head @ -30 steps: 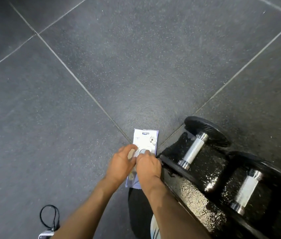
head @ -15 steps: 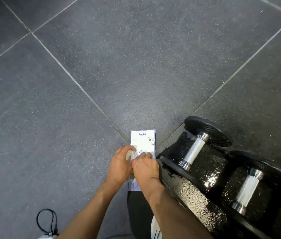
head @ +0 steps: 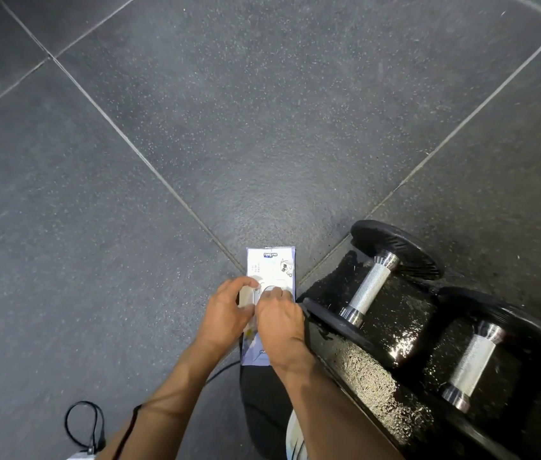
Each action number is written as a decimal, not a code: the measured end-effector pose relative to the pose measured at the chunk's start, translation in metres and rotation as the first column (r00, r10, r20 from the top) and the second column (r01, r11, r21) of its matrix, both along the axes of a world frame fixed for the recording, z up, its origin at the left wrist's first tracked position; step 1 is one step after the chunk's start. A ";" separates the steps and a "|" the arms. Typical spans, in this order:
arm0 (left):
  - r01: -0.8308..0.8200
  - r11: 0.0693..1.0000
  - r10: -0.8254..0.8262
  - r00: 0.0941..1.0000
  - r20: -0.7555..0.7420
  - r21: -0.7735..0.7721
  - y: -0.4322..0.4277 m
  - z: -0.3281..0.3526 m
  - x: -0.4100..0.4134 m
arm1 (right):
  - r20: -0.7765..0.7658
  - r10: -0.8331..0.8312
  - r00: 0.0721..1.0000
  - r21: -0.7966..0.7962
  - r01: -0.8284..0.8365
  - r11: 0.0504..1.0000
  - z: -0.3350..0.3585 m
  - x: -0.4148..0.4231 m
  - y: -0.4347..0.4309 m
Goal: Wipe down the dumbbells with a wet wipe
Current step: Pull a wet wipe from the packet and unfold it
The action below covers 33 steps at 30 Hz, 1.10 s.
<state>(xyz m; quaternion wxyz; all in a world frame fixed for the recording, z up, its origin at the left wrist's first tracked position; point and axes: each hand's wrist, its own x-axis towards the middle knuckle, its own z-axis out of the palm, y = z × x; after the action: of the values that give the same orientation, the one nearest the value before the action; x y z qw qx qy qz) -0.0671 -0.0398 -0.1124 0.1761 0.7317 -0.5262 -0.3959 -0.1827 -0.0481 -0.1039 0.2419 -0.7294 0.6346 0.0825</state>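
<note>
A white and lilac wet wipe pack [head: 270, 267] lies flat on the dark floor, just left of two black dumbbells. The nearer dumbbell [head: 370, 287] has a knurled silver handle between black plates; the second dumbbell [head: 471, 363] lies to its right. My left hand [head: 226, 313] holds the pack's left edge with curled fingers. My right hand [head: 279, 317] pinches the round flap at the middle of the pack. Both hands cover the pack's middle, and no wipe shows.
Dark speckled rubber floor tiles [head: 262, 111] with pale seams spread ahead and to the left. A black cord loop [head: 83, 426] lies at the lower left. A dark trouser leg [head: 262, 410] and a white shoe [head: 295, 439] sit under my arms.
The pack has turned slightly, lying squarer to me. Both hands stay on its middle; the right fingers have shifted a little over the flap.
</note>
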 end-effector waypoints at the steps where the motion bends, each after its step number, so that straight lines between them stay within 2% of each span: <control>1: -0.006 1.000 0.006 1.000 0.004 -0.004 0.000 0.000 0.000 | 0.013 -0.039 0.999 -0.019 0.039 0.999 -0.001 -0.002 0.001; 3: -0.014 1.000 0.014 1.000 0.008 -0.010 -0.001 0.002 -0.002 | 0.052 -0.081 0.995 -0.050 0.083 0.995 -0.002 -0.005 0.004; 6: -0.010 1.000 0.010 1.000 0.003 0.000 0.001 0.003 -0.007 | 0.113 -0.156 0.981 -0.002 0.157 0.988 0.000 -0.009 0.012; 10: -0.041 0.999 0.041 0.999 -0.031 0.009 0.000 0.005 -0.010 | 0.276 -0.253 0.927 -0.060 0.279 0.958 0.008 -0.015 0.020; 14: -0.047 0.999 0.048 0.997 -0.060 0.013 -0.002 0.009 -0.010 | 0.527 -0.407 0.746 0.014 0.472 0.882 0.012 -0.024 0.022; 16: -0.049 0.999 0.050 0.997 -0.056 0.006 -0.002 0.011 -0.009 | 0.608 -0.383 0.695 -0.028 0.501 0.865 0.021 -0.023 0.024; 19: -0.017 0.999 0.018 0.999 0.032 -0.027 -0.001 0.010 -0.008 | 0.669 -0.398 0.628 -0.026 0.556 0.831 0.042 -0.021 0.025; 22: -0.043 0.998 0.042 0.999 0.028 0.045 -0.004 0.012 -0.009 | 0.691 -0.443 0.571 -0.025 0.631 0.775 0.070 -0.027 0.021; 25: -0.065 0.998 0.064 0.996 0.066 0.010 -0.008 0.029 -0.018 | 0.750 -0.465 0.471 0.085 0.628 0.774 0.099 -0.044 0.014; 26: -0.127 0.992 0.127 0.992 0.012 -0.028 -0.010 0.043 -0.023 | 0.757 -0.494 0.428 0.150 0.622 0.769 0.108 -0.052 0.011; 27: -0.223 0.974 0.218 0.967 -0.129 -0.026 -0.014 0.060 -0.032 | 0.755 -0.529 0.387 0.222 0.608 0.762 0.115 -0.063 0.009; 29: -0.331 0.936 0.352 0.840 -0.412 0.123 -0.021 0.094 -0.051 | 0.756 -0.569 0.325 0.322 0.572 0.754 0.132 -0.086 0.006; 31: -0.267 0.930 0.365 0.756 -0.542 0.254 -0.031 0.123 -0.068 | 0.774 -0.592 0.225 0.396 0.557 0.730 0.151 -0.110 0.003; 33: -0.160 0.944 0.323 0.623 -0.712 0.289 -0.039 0.152 -0.088 | 0.790 -0.588 0.173 0.412 0.560 0.719 0.174 -0.135 0.000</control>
<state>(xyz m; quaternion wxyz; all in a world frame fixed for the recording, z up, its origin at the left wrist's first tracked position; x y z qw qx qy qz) -0.1551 -0.0788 0.0393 0.3556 0.5804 -0.2607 -0.6847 -0.3177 -0.0477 0.0700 0.5575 -0.3604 0.6319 -0.4000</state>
